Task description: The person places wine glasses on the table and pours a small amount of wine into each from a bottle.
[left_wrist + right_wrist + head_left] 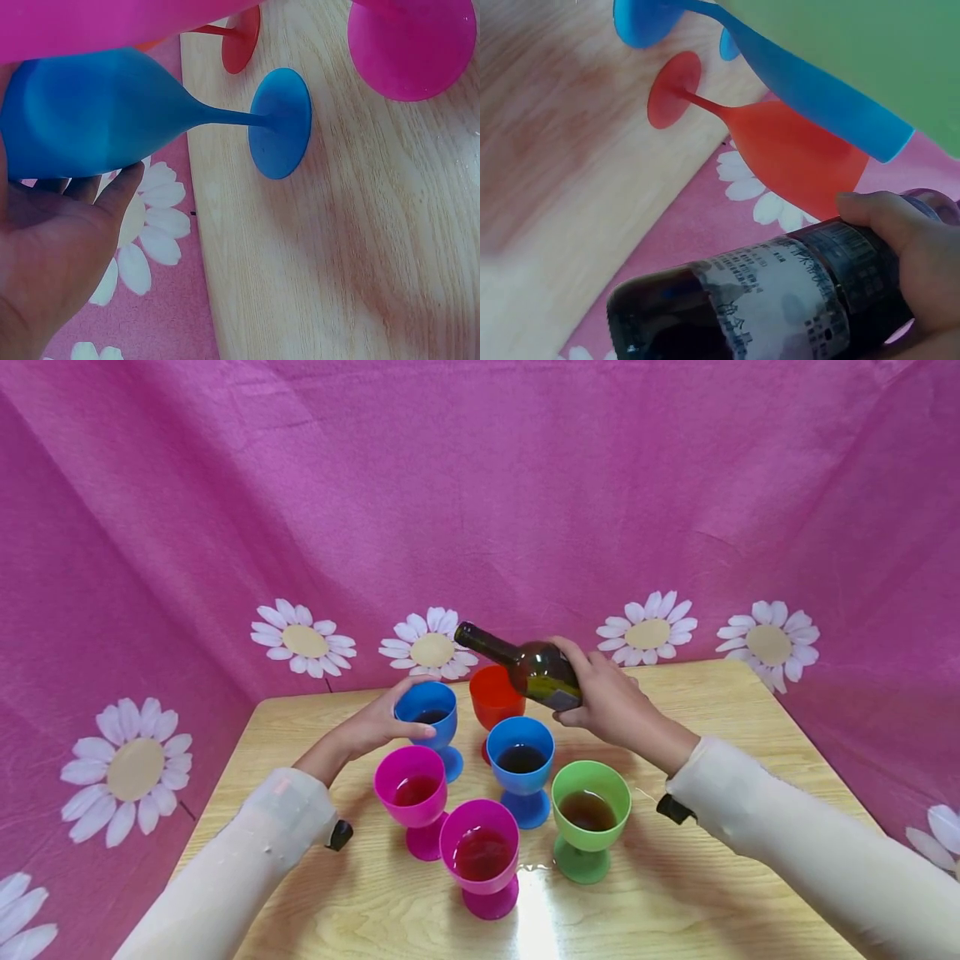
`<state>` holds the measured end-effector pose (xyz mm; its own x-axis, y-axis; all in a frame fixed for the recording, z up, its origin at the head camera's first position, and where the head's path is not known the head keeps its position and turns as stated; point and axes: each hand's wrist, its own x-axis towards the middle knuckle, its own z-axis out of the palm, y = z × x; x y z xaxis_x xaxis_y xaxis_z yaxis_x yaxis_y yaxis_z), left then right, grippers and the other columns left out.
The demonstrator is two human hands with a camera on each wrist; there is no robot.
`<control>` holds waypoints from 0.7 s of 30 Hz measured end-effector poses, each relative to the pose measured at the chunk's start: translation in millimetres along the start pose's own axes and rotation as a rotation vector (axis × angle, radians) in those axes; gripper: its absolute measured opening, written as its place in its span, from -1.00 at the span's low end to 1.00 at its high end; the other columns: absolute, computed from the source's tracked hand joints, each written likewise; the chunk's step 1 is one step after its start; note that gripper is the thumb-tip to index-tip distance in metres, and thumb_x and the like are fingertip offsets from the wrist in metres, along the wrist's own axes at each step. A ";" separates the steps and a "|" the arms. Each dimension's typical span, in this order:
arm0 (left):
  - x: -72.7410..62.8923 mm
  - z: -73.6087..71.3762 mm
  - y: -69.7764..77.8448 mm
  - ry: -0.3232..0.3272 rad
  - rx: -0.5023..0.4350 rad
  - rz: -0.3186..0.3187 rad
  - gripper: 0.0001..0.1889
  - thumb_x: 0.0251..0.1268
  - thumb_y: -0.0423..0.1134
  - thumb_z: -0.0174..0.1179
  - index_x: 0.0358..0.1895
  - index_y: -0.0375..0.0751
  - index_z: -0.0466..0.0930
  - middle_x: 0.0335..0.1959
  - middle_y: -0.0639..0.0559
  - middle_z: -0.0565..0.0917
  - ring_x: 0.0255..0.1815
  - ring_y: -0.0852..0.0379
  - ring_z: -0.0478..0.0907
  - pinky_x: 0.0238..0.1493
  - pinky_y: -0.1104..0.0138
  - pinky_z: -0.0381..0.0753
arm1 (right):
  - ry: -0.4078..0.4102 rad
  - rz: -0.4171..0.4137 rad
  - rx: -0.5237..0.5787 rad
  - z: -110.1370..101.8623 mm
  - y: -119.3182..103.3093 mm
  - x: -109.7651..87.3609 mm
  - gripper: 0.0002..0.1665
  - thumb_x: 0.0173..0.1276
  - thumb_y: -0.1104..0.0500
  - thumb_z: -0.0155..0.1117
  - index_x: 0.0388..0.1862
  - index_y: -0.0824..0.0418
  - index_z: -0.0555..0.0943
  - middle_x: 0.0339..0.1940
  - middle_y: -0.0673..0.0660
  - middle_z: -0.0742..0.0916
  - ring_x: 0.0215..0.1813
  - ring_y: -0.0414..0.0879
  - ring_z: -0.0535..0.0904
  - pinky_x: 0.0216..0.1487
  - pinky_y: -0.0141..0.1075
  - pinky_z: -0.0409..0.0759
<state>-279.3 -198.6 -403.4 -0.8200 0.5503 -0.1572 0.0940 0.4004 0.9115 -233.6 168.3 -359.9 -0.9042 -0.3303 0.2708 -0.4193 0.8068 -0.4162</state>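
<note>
My left hand (371, 725) grips the bowl of the far-left blue goblet (446, 733), thumb across its near side; dark liquid shows inside. In the left wrist view the foot of this blue goblet (279, 124) appears over the tabletop; whether it touches is unclear. My right hand (611, 700) holds a dark green glass wine bottle (546, 677) around its body. The bottle leans, its neck pointing left and up, above the red goblet (491, 692). No stream leaves its mouth. In the right wrist view a printed label wraps the bottle (780, 300). The red goblet's contents are hidden.
Close by stand a second blue goblet (522, 735), a green goblet (592, 835) and two pink goblets (412, 814) (480, 881), all holding liquid. Wet spots mark the wooden table (360, 902). A pink cloth with daisies (480, 510) hangs behind the table's far edge.
</note>
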 end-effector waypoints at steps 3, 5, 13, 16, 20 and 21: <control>-0.3 0.5 0.6 0.003 0.008 -0.002 -0.04 0.28 -0.16 0.43 0.65 0.12 0.01 0.52 -0.21 0.26 0.52 -0.32 0.20 0.28 -0.14 0.56 | 0.029 -0.013 0.067 3.8 5.7 -4.0 0.22 0.04 0.21 0.70 0.57 -0.03 0.15 0.09 0.38 0.62 0.10 0.27 0.56 -0.04 0.22 0.62; -0.2 1.0 0.7 0.007 0.013 -0.007 -0.05 0.29 -0.16 0.42 0.64 0.15 0.02 0.53 -0.19 0.25 0.53 -0.31 0.19 0.30 -0.15 0.54 | 0.046 -0.029 0.108 6.5 9.4 -6.0 0.23 0.02 0.24 0.71 0.57 0.00 0.16 0.10 0.37 0.62 0.12 0.26 0.56 0.05 0.22 0.61; 0.3 1.8 -0.1 0.015 0.022 -0.013 -0.06 0.28 -0.16 0.42 0.63 0.20 0.04 0.54 -0.18 0.25 0.53 -0.30 0.19 0.31 -0.17 0.52 | 0.097 -0.052 0.231 15.9 23.1 -16.6 0.23 0.00 0.33 0.70 0.56 0.07 0.16 0.24 0.33 0.59 0.19 0.26 0.57 0.25 0.24 0.54; 0.1 2.0 0.9 0.014 0.014 -0.017 -0.08 0.29 -0.17 0.41 0.62 0.23 0.05 0.53 -0.17 0.25 0.53 -0.29 0.19 0.32 -0.17 0.51 | 0.107 -0.013 0.245 18.3 26.9 -21.8 0.24 0.02 0.31 0.69 0.57 0.06 0.14 0.29 0.33 0.56 0.23 0.28 0.55 0.27 0.29 0.50; -1.3 2.0 2.6 0.012 0.010 -0.021 -0.06 0.29 -0.17 0.41 0.63 0.20 0.03 0.54 -0.18 0.24 0.53 -0.30 0.18 0.33 -0.17 0.51 | 0.133 0.018 0.273 22.2 31.8 -28.4 0.24 0.05 0.30 0.68 0.59 0.02 0.12 0.32 0.34 0.55 0.26 0.29 0.54 0.28 0.32 0.49; -1.4 2.0 2.8 0.013 0.012 -0.021 -0.06 0.29 -0.17 0.41 0.64 0.19 0.03 0.54 -0.18 0.24 0.53 -0.30 0.18 0.33 -0.18 0.51 | 0.140 0.025 0.284 23.3 32.9 -30.0 0.24 0.06 0.30 0.68 0.59 0.00 0.12 0.33 0.33 0.55 0.27 0.29 0.54 0.28 0.32 0.49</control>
<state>-276.8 -196.8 -401.3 -0.8292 0.5321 -0.1715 0.0830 0.4206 0.9034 -222.1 193.4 -402.0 -0.9029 -0.2253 0.3662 -0.4207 0.6385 -0.6445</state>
